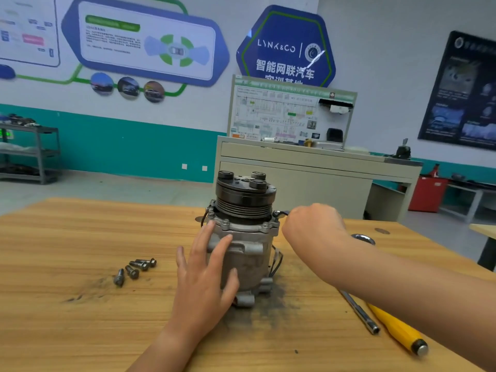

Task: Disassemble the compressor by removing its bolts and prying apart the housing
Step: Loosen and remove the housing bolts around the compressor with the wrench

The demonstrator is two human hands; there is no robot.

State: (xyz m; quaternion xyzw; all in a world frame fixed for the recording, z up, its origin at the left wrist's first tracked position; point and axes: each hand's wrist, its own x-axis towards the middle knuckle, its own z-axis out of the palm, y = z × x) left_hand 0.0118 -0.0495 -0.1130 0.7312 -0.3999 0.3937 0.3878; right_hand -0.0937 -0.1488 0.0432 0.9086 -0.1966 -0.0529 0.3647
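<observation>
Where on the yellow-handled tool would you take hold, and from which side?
Grip the yellow-handled tool by its thick handle, from above and across it: it lies flat on the table, handle end exposed, far end hidden under the right forearm.

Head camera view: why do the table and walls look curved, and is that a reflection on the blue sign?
In the head view the wide-angle lens bends the table edge; a white glare streak crosses the blue sign; the wall posters look soft, the compressor sharper.
</observation>
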